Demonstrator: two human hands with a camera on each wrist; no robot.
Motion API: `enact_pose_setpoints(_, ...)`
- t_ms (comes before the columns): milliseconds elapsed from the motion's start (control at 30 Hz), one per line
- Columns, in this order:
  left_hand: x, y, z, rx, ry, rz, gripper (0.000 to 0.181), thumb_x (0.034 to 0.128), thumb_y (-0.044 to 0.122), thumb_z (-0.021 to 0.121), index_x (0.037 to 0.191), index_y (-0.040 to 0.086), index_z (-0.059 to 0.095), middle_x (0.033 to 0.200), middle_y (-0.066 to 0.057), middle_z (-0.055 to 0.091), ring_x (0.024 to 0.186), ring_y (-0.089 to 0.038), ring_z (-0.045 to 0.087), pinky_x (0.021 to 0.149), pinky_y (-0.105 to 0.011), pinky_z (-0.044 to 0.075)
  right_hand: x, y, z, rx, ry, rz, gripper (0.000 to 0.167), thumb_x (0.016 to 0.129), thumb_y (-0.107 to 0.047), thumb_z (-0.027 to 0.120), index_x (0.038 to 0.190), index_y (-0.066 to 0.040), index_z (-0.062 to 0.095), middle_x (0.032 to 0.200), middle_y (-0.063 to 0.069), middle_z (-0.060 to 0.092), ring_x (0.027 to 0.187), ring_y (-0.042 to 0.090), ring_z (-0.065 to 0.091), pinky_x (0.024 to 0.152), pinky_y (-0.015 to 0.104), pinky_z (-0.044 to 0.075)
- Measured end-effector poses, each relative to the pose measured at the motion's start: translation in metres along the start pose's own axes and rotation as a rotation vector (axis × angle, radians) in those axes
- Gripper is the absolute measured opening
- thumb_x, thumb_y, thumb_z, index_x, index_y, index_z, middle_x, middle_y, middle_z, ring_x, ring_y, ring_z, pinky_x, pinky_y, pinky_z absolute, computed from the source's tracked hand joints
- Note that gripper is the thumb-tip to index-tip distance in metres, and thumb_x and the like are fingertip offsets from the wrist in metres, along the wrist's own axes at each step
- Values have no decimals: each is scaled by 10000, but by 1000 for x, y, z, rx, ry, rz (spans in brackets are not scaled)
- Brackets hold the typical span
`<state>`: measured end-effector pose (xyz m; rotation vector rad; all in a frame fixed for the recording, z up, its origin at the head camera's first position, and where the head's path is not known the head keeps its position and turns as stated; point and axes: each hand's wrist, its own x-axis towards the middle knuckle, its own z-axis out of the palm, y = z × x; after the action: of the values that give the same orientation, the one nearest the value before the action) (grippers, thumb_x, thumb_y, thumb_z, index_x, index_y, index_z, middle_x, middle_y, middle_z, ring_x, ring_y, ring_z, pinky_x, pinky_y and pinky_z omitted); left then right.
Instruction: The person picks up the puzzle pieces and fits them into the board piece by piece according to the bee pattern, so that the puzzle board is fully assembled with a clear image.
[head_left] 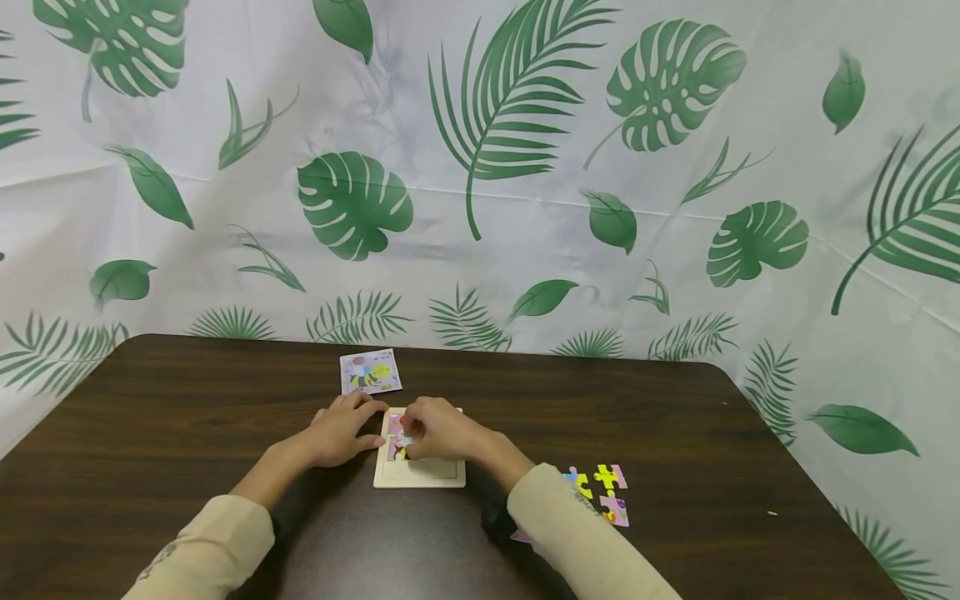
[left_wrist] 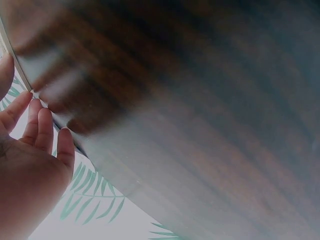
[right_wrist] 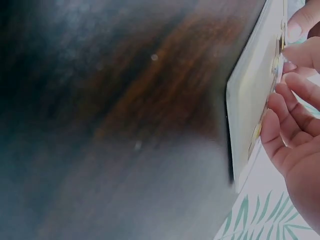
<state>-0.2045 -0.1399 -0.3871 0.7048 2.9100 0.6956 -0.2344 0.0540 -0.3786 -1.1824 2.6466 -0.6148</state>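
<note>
A pale wooden puzzle board point(head_left: 420, 482) lies on the table, with a few pink and yellow puzzle pieces point(head_left: 396, 448) in its left part. My left hand point(head_left: 341, 429) rests at the board's left edge, fingers spread, thumb touching the rim. Over the board, my right hand point(head_left: 442, 429) has curled fingers and pinches a puzzle piece, mostly hidden beneath them. In the right wrist view, the fingertips of my right hand point(right_wrist: 295, 120) meet the board's surface point(right_wrist: 247, 105), seen edge-on. The left wrist view shows my left hand point(left_wrist: 37, 145) with its fingertips on the tabletop.
A square picture card with a bee point(head_left: 371, 372) lies behind the board. Several loose puzzle pieces point(head_left: 613, 508) lie right of the board, partly hidden by the right sleeve point(head_left: 577, 525). Behind the dark wooden table point(head_left: 712, 467) hangs a leaf-patterned cloth point(head_left: 525, 250).
</note>
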Motion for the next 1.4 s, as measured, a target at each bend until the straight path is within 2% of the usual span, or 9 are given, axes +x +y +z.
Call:
enact_pose_setpoints(167,0,-1,1,6,7,5,404,869,221,626,1218,47,522,1105,-108,454,1070,-354,419,763,-544,351,-3,1,-1,24,1,12,203,752,-104,741,902,-28,627,811,-6,506,725,78,459,655,163,390)
enact_pose_setpoints(367,0,-1,1,7,7,0,407,870,220,625,1222,44,521,1113,-117,457,1074,-358,419,771,-555,349,-5,2,-1,35,-11,17,215,732,-138,775,878,-42,651,825,4,500,729,88,468,647,171,389)
enact_pose_setpoints(533,0,1,0,8,3,-6,412,869,219,625,1224,39,520,1114,-121,458,1071,-357,418,776,-558,348,-6,2,1,31,-17,34,181,755,-142,757,876,-52,656,832,-11,489,738,82,462,659,175,387)
enact_pose_setpoints(967,0,1,1,9,0,-12,417,868,231,627,1222,39,522,1113,-121,460,1079,-357,417,776,-555,350,-5,2,3,4,13,19,171,765,-143,747,869,-49,648,835,7,496,725,84,456,650,173,382)
enact_pose_setpoints(1400,-1,2,0,3,-2,-3,414,870,244,623,1221,50,519,1112,-116,458,1073,-355,418,763,-545,354,-6,1,1,36,7,16,186,780,-116,732,926,-38,646,881,28,520,754,97,489,664,175,405)
